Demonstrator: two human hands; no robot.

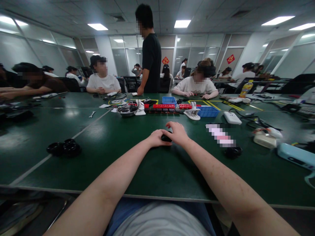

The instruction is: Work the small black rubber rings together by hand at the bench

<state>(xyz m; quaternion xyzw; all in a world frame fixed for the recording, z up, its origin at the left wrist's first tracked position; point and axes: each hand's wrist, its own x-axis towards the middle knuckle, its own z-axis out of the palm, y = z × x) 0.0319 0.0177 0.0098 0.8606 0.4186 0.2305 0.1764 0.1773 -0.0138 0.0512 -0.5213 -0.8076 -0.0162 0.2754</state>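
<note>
Both hands meet over the middle of the green table (pixel 137 170), around a small black rounded object (pixel 166 138) whose kind I cannot make out. My left hand (pixel 155 138) is closed on its left side, with the fingers partly hidden behind it. From the right, my right hand (pixel 179 133) grips the same object, its thumb across the top and its fingers curved over the far side. The object is low, at or just above the tabletop; whether it touches the surface is not visible.
Black rounded pieces (pixel 65 148) lie left, another black piece (pixel 233 152) right, near a blurred-out phone-like item (pixel 220 135). Ahead stand a metal bowl (pixel 126 109), a white clamp stand (pixel 192 112) and a blue basket (pixel 208 111). A light-blue case (pixel 296 155) lies far right. People sit opposite.
</note>
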